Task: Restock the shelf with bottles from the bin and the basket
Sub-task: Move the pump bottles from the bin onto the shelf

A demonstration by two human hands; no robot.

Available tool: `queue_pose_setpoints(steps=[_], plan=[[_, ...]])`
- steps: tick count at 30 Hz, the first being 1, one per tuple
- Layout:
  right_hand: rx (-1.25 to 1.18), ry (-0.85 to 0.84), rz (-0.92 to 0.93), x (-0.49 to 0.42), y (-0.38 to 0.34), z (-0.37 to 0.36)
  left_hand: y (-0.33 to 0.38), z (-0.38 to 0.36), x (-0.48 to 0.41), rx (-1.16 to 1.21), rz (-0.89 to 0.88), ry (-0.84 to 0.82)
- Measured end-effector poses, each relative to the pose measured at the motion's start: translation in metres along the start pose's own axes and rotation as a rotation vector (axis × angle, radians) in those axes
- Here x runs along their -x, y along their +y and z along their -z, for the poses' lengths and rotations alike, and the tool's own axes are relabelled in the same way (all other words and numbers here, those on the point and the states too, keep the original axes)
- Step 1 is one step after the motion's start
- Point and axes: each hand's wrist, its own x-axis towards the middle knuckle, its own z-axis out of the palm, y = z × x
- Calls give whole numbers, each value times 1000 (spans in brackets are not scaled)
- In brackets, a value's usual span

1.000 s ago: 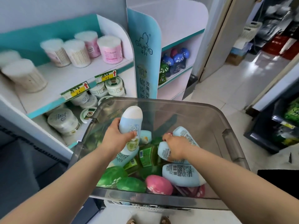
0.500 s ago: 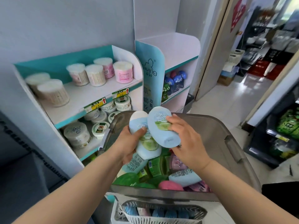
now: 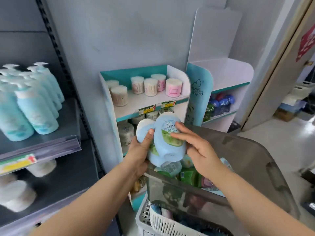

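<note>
My left hand (image 3: 142,148) grips two light blue bottles above the bin: one with a white cap (image 3: 143,129) under the thumb, and a larger one with a green label (image 3: 167,142) beside it. The fingers of my right hand (image 3: 196,148) lie straight against the label side of the larger bottle. Below the hands the grey see-through bin (image 3: 255,167) holds several green, blue and pink bottles. A white lattice basket (image 3: 158,220) with more bottles sits under the bin. The dark metal shelf (image 3: 56,143) at the left carries several blue pump bottles (image 3: 34,106).
A white and teal cardboard display (image 3: 150,101) with cotton-swab tubs stands behind the hands. A second display (image 3: 221,79) with blue and green items is to its right. A doorway and tiled floor (image 3: 281,132) open at the far right.
The view has swung left and up, bringing the dark shelf with pump bottles into sight. Both hands lifted the two blue bottles higher; my right hand's fingers have straightened against its bottle.
</note>
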Motion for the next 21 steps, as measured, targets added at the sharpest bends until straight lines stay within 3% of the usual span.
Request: queue_pose_setpoints(steps=[7, 11, 15, 21], plan=[[-506, 22, -344, -3, -36, -48, 11, 34, 60, -37, -153, 186], [-583, -37, -499, -12, -51, -86, 23, 66, 100, -130, -238, 355], [-625, -187, -504, -27, -76, -132, 46, 110, 138, -221, -273, 466], [-752, -268, -471, -51, -113, -195, 109, 172, 180, -340, -356, 475]])
